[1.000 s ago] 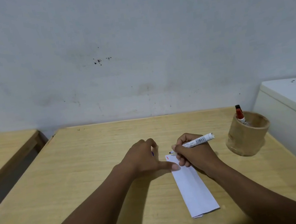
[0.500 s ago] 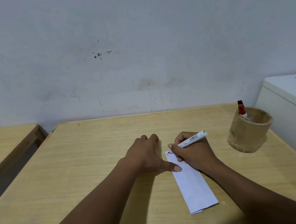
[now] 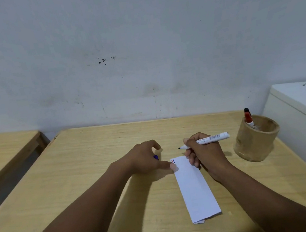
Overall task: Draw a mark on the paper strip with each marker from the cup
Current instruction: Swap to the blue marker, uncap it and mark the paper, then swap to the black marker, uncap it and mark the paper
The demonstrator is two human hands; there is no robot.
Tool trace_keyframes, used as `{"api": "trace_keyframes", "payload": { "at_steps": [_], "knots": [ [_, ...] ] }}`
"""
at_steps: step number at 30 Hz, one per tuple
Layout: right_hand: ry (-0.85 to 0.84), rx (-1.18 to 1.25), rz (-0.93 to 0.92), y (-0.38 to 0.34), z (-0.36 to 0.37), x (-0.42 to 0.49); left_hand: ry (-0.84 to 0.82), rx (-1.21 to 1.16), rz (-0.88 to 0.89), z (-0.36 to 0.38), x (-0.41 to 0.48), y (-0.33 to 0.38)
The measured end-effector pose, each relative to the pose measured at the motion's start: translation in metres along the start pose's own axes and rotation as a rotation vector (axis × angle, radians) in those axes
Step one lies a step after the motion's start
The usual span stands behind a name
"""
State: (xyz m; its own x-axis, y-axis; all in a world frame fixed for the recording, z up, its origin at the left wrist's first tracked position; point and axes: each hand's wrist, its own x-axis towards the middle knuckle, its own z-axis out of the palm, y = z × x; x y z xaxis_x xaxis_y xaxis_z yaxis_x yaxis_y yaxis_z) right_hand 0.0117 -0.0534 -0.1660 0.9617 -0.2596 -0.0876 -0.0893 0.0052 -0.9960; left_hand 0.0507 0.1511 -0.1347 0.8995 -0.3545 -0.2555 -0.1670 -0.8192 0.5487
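At the centre of the head view, your right hand (image 3: 205, 155) has lifted the marker (image 3: 208, 139) off the strip (image 3: 194, 186). Half a second ago its tip was down on the strip's top left corner; now the dark tip hangs in the air just above and beyond the strip's far edge, pointing left. Your fingers are closed round the white barrel in a writing grip. On that corner you can see a short red mark and a blue one (image 3: 173, 161) beside it, so I judge the stroke with this marker is done.

Left of the strip, your left hand (image 3: 144, 159) has its thumb pressed on the strip's left edge near the marks, pinning it to the table (image 3: 79, 184). A bit of blue cap (image 3: 156, 157) shows under its curled fingers, so it looks to be holding the cap, though most of it is hidden.

At the right of the frame, well apart from the strip, the cup (image 3: 256, 139) holds a red-capped marker (image 3: 248, 118). Whether others sit deeper inside, you cannot tell. Recapping likely comes next.
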Motion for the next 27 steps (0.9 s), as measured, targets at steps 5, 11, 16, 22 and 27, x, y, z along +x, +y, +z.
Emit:
{"api": "trace_keyframes", "payload": {
  "at_steps": [5, 11, 16, 22, 27],
  "knots": [
    [0.003, 0.152, -0.065, -0.033, -0.011, -0.004, 0.087, -0.006, 0.109, -0.008, 0.006, -0.015],
    [-0.082, 0.413, 0.026, -0.100, -0.046, -0.009, 0.195, -0.724, 0.182, -0.020, 0.015, 0.030],
    [0.015, 0.462, 0.007, -0.127, -0.079, -0.012, 0.055, -1.273, 0.226, -0.031, 0.025, 0.099],
    [0.060, 0.475, -0.056, -0.131, -0.101, -0.015, -0.064, -1.358, 0.267, -0.016, 0.037, 0.151],
    [0.077, 0.446, -0.081, -0.129, -0.110, -0.015, -0.092, -1.314, 0.307, -0.005, 0.041, 0.169]
  ]
}}
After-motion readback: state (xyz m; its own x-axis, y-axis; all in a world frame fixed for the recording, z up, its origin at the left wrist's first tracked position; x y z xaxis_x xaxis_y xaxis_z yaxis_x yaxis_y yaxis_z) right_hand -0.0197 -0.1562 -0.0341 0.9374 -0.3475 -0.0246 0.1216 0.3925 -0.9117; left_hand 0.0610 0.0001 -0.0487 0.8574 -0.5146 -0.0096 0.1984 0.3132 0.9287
